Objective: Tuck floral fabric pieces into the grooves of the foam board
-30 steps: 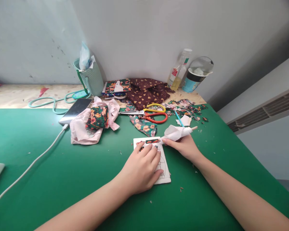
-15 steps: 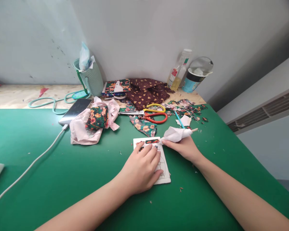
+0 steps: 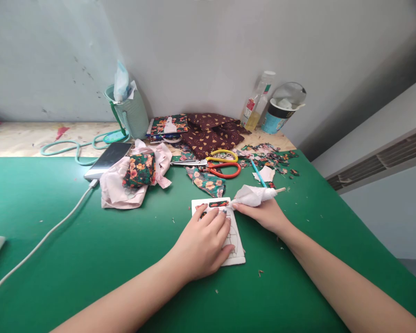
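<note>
Card (image 3: 237,244): white, flat on the green worktop (image 3: 90,259), middle of the worktop, nearer the right edge than the left. Its far edge carries small flowered cloth pieces glued on. My left hand (image 3: 203,245) lies open and flat on it, fingers spread and pressing down, gripping nothing; the hand covers most of the card, leaving only the far strip and the right margin visible.

My right hand (image 3: 266,215) is closed around a tissue-wrapped stick (image 3: 251,196). The stick's wrapped tip touches the card's far right corner, and its bare wooden end points toward the right edge.

Just beyond the card lies a flowered cloth piece (image 3: 208,181), then the scissors (image 3: 222,164). Cloth scraps (image 3: 270,155) are scattered near the far right corner. A pink cloth heap (image 3: 119,189) sits well to the left of the card, with a white cable (image 3: 45,238) running toward the left edge.

Open room: the near side of the worktop, both left and right of my forearms, carries only small crumbs.
</note>
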A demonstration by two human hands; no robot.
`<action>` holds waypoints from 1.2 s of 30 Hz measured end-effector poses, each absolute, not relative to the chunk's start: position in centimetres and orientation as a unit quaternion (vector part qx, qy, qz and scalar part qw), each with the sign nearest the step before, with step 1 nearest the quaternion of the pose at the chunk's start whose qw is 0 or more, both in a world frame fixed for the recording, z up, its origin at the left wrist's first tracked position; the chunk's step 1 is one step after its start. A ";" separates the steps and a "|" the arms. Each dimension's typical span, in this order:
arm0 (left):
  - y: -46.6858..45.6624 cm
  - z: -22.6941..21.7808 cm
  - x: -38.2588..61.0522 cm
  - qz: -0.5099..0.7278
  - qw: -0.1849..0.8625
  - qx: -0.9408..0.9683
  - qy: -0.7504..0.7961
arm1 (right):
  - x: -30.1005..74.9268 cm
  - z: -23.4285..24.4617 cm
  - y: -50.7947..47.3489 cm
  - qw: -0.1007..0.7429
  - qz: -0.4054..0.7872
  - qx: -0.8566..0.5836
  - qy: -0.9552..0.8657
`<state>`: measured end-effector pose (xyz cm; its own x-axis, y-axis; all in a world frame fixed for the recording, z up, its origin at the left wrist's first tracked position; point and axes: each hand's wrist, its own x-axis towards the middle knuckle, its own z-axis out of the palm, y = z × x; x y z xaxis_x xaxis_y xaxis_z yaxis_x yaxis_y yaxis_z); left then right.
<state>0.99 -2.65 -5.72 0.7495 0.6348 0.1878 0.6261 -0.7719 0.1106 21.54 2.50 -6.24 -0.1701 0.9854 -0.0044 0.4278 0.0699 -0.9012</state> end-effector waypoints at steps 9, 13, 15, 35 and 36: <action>-2.6 -5.8 1.0 0.109 0.017 0.935 0.338 | 21.4 -6.1 2.4 0.344 0.420 -0.534 -0.648; -2.6 -5.8 1.0 0.109 0.018 0.934 0.339 | 21.4 -6.0 2.4 0.345 0.411 -0.557 -0.634; -2.6 -5.8 1.0 0.109 0.020 0.934 0.339 | 21.4 -5.9 2.4 0.342 0.413 -0.557 -0.634; -2.7 -5.8 1.0 0.101 0.024 0.935 0.340 | 21.7 -6.2 2.6 0.347 0.418 -0.557 -0.628; -2.6 -5.8 1.1 0.100 0.025 0.935 0.340 | 21.6 -6.2 2.6 0.346 0.417 -0.557 -0.630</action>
